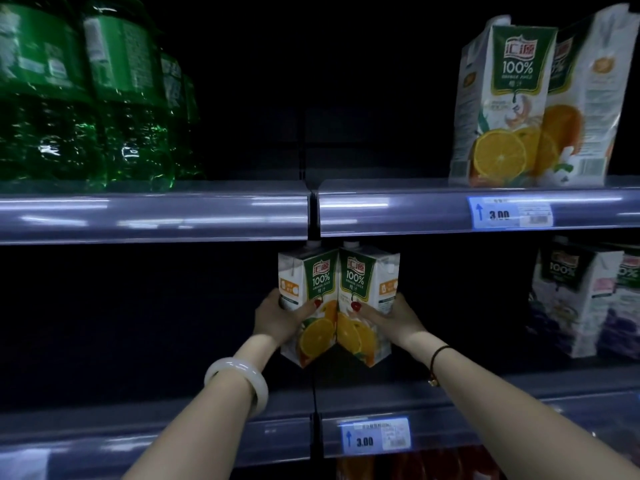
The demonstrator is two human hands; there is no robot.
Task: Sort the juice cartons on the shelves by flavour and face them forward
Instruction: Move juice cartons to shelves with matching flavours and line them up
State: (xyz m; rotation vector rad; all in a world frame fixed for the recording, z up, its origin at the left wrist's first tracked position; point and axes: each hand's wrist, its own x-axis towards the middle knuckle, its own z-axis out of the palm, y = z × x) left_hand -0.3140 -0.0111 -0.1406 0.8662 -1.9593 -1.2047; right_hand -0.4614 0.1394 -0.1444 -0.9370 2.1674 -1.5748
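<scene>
Left hand: fingers curled round the left carton.
Right hand: grips the right carton.
Cartons: frame centre, touching, fronts angled inward, above the lower shelf.
Upper shelf: orange cartons upper right, bottles upper left.
Right edge: purple cartons.
Room: dim.

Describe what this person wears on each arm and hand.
Both forearms are bare, with no sleeves in view. The left wrist carries a thick, smooth, whitish round bangle. The right wrist carries a thin dark cord bracelet with a small gold-coloured charm. The thumbnails of the left hand and right hand are painted red.
</scene>
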